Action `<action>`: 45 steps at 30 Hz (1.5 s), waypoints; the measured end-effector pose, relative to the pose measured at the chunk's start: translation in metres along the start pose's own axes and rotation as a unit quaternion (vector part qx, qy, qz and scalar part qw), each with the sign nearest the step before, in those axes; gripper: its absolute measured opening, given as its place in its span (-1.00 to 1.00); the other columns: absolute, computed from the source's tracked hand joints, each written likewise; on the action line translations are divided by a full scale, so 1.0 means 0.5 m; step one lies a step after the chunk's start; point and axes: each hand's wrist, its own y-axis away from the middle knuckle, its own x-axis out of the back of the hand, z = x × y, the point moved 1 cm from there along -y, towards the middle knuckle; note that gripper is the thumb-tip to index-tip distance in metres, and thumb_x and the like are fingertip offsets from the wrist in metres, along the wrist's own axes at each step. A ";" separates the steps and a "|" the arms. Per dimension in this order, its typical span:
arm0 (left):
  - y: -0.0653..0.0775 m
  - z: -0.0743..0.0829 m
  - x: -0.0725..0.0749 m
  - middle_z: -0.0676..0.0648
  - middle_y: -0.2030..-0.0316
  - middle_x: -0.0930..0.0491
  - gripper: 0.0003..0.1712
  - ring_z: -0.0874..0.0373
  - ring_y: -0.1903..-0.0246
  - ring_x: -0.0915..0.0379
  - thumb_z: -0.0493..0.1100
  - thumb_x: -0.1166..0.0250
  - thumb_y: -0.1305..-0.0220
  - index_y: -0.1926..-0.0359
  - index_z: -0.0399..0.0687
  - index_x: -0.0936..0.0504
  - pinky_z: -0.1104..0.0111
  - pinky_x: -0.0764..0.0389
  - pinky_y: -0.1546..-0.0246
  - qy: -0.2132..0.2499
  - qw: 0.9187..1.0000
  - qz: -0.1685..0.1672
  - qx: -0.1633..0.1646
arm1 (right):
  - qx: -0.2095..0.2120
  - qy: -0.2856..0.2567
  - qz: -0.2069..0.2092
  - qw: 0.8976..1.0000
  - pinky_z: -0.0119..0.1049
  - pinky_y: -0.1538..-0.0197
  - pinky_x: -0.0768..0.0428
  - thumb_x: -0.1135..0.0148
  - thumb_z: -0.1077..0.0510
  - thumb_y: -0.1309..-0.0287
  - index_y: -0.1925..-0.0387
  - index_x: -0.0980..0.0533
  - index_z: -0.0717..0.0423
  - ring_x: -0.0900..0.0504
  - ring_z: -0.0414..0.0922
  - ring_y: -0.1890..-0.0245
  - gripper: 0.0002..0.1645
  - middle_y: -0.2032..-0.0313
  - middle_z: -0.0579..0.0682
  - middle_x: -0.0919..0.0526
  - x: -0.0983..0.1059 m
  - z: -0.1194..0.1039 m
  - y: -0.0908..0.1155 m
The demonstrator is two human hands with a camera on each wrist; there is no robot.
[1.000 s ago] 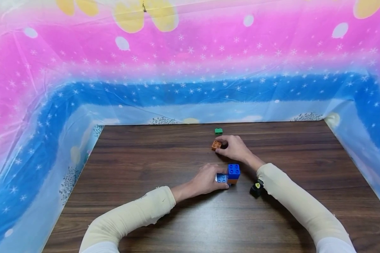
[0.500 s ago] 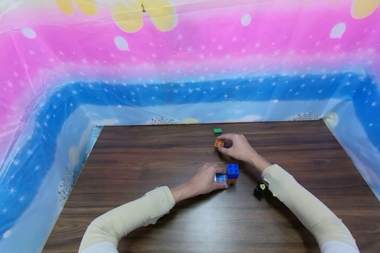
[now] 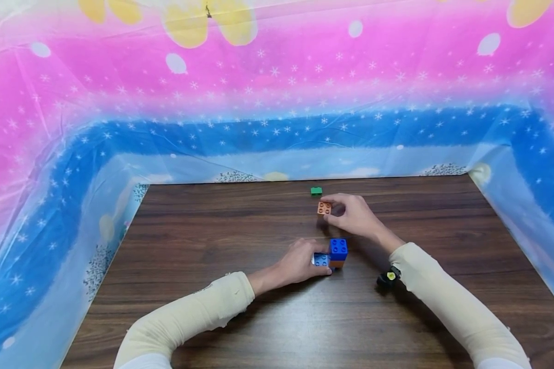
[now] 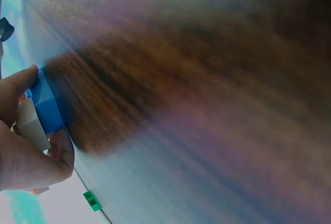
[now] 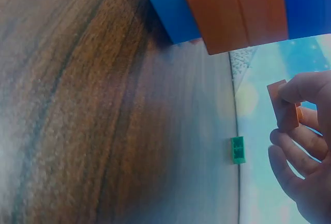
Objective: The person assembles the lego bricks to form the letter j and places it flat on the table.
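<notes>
Between thumb and fingers, my left hand (image 3: 297, 261) grips the base of a toy brick stack. At the bottom of the stack is a lighter blue brick (image 4: 47, 105), with a white piece (image 4: 32, 125) beside my thumb. Two orange bricks (image 5: 217, 17) rise from the base's right end in the head view, topped by a dark blue brick (image 3: 338, 246). Farther back, my right hand (image 3: 353, 215) pinches a single studded orange brick (image 3: 324, 208) by thumb and fingertips. The right wrist view shows this brick (image 5: 284, 111) raised above the table line, apart from the stack.
A small green brick (image 3: 316, 191) lies near the far edge of the dark wooden table (image 3: 203, 215), just behind my right hand. A pink and blue patterned cloth (image 3: 277, 128) surrounds the table at the back and sides. A black wrist camera (image 3: 388, 278) sits by the right sleeve.
My right hand has lifted the orange brick and carried it slightly to the right in the head view. The left hand and the stack have stayed in place.
</notes>
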 end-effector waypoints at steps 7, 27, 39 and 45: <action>0.002 0.002 0.000 0.05 0.21 -0.72 -0.50 0.32 0.33 -0.45 0.09 -0.52 -0.19 -0.10 0.01 -0.74 0.25 -0.47 -0.02 0.003 1.000 -0.002 -0.002 | 0.008 0.008 0.008 1.000 -0.01 0.04 -0.67 -0.44 0.08 -0.21 -0.23 -0.60 0.01 -0.72 0.00 0.07 -0.46 -0.04 0.03 -0.72 0.015 -0.009 0.015; 0.002 0.004 0.001 0.03 0.11 -0.75 -0.51 0.29 0.23 -0.54 0.07 -0.52 -0.19 -0.11 0.01 -0.73 0.19 -0.47 -0.11 0.011 1.000 -0.005 0.004 | 0.032 0.008 0.033 0.999 -0.06 0.08 -0.70 -0.43 0.06 -0.24 -0.21 -0.61 0.00 -0.71 0.06 0.06 -0.50 -0.03 0.02 -0.71 0.050 -0.045 0.069; 0.000 0.002 0.001 0.03 0.12 -0.75 -0.53 0.25 0.20 -0.57 0.07 -0.52 -0.19 -0.05 -0.04 -0.74 0.18 -0.49 -0.10 0.008 1.000 -0.002 -0.004 | 0.048 0.014 0.026 0.998 -0.10 0.10 -0.70 -0.43 0.07 -0.24 -0.20 -0.62 0.00 -0.71 -0.07 0.11 -0.51 0.03 -0.03 -0.74 0.071 -0.065 0.102; -0.001 0.001 0.001 0.03 0.13 -0.75 -0.55 0.24 0.18 -0.59 0.07 -0.50 -0.22 -0.04 -0.06 -0.74 0.16 -0.49 -0.12 0.004 1.000 -0.007 -0.013 | 0.071 0.026 0.025 0.997 -0.08 0.05 -0.67 -0.44 0.09 -0.22 -0.18 -0.63 -0.04 -0.69 -0.15 0.12 -0.52 0.00 -0.08 -0.75 0.079 -0.076 0.115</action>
